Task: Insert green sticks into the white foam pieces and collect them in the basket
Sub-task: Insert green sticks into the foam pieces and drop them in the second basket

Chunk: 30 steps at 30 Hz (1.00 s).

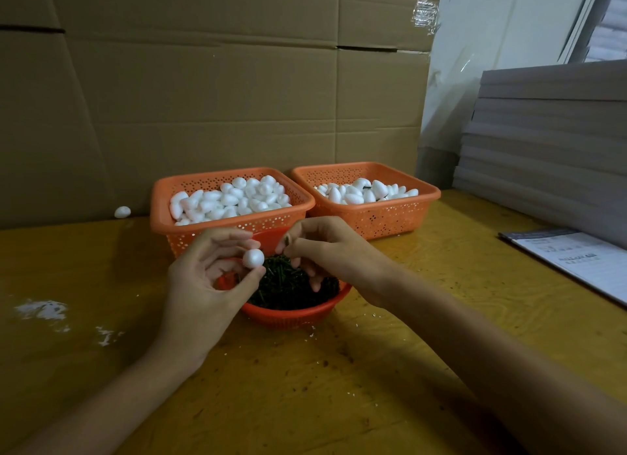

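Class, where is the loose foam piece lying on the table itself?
In the head view, the loose foam piece lies far left on the table by the cardboard wall, left of the left orange basket.

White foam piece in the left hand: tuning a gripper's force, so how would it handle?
Probably very light: the left hand pinches the foam piece by fingertips alone. Rounded, so apt to roll; a stray piece lies by the cardboard.

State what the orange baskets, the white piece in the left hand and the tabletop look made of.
The orange baskets, left and right: moulded plastic, judging by the even perforated walls. White piece: probably foam, matte, faintly grainy. Tabletop: wood or wood-look laminate, yellow with grain lines and stains.
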{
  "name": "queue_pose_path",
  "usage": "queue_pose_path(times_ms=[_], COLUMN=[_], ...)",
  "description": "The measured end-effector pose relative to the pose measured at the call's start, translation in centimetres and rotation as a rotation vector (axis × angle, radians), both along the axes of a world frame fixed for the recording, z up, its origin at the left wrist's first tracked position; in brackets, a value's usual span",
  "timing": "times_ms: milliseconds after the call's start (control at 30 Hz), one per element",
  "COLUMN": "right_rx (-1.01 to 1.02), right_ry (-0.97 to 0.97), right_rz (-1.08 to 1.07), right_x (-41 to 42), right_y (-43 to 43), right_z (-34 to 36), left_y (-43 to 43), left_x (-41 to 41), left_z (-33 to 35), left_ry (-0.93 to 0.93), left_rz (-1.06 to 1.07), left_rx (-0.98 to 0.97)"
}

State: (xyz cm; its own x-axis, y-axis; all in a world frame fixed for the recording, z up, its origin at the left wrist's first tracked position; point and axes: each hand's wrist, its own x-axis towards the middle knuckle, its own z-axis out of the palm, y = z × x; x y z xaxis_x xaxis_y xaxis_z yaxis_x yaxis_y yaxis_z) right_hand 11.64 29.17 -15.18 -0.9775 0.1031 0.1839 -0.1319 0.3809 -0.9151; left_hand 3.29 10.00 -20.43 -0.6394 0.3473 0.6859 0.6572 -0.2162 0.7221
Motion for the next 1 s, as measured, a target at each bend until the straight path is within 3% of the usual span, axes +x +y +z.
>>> queue_pose_path(times_ms=[367,700,1000], right_rx=[-0.018,-0.036,-0.003], right_ry=[-0.006,0.023,0.087], right_rz=[0.044,0.166,0.229], right_x=[-0.14,-0.15,-0.20], right_y=[-0.17,0.37,0.43], right_z=[-0.14,-0.01,-0.12], left_y=[-0.07,-0.07,-0.01], left_x=[0.11,-0.57,-0.59], left_z=[0.12,0.13,0.25], left_ry=[0.021,-0.182,-0.197], left_rz=[0.040,-0.004,-0.005], left_rx=[-0.027,0.124,0.139])
